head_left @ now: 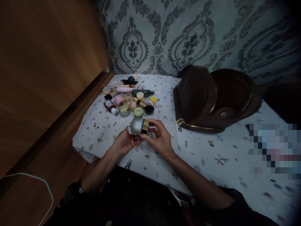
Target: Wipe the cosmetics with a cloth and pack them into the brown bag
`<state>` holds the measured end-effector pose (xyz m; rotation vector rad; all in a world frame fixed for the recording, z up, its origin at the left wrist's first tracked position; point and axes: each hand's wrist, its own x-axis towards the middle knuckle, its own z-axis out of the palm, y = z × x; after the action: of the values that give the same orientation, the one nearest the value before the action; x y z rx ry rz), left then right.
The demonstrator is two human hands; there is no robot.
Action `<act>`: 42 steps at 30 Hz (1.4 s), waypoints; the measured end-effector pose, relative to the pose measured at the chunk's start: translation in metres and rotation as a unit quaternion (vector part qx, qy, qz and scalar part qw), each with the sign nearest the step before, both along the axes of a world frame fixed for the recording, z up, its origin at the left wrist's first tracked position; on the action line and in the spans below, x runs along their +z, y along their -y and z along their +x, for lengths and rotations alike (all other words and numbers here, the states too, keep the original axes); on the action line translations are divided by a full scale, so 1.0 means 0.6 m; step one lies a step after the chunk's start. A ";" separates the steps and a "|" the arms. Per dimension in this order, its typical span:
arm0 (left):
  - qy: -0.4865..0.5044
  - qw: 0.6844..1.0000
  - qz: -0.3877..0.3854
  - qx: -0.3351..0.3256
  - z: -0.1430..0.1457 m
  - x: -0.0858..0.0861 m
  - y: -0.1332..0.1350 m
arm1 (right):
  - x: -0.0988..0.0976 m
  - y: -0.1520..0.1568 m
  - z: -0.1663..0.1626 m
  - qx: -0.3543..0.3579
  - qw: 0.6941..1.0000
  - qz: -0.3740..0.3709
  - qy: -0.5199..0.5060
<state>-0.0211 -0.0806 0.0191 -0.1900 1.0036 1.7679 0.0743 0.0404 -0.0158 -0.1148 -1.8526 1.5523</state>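
Both my hands hold a frosted glass cosmetic jar [136, 126] tipped on its side above the cloth. My left hand [125, 141] supports its base from below, fingers curled. Something white and crumpled [130, 128] shows at the base; whether it is a tissue I cannot tell. The fingers and thumb of my right hand [160, 136] close around the jar's gold lid [145, 126]. Just beyond lies a group of cosmetics, among them a gold-lidded jar [124, 110], a small green pot [138, 112], a round black pot [149, 110] and a dark red bottle [110, 106].
A brown leather bag [195, 97] stands at the right, its top gaping. The patterned white cloth [202, 157] covers the surface. A wooden panel [47, 62] borders the left side, and a patterned curtain or wall covering [157, 37] the back. A white cable [48, 185] hangs lower left.
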 end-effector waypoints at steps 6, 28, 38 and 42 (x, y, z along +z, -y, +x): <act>0.006 1.000 0.005 -0.011 0.011 0.000 0.003 | 0.006 -0.003 0.004 -0.073 0.994 0.084 -0.010; -0.610 0.782 -0.120 0.040 0.020 0.007 0.032 | 0.001 -0.004 0.011 -0.125 0.970 0.210 0.010; -0.693 0.708 -0.124 0.054 -0.007 0.040 0.031 | -0.003 -0.004 0.011 -0.033 0.971 0.237 0.015; -0.644 0.760 -0.089 0.006 -0.021 0.049 0.029 | 0.001 -0.001 0.014 0.019 0.974 0.224 0.014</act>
<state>-0.0338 -0.0978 0.0483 1.0722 2.1096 1.6934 0.0825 0.0411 -0.0150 0.1069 -2.1904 1.1236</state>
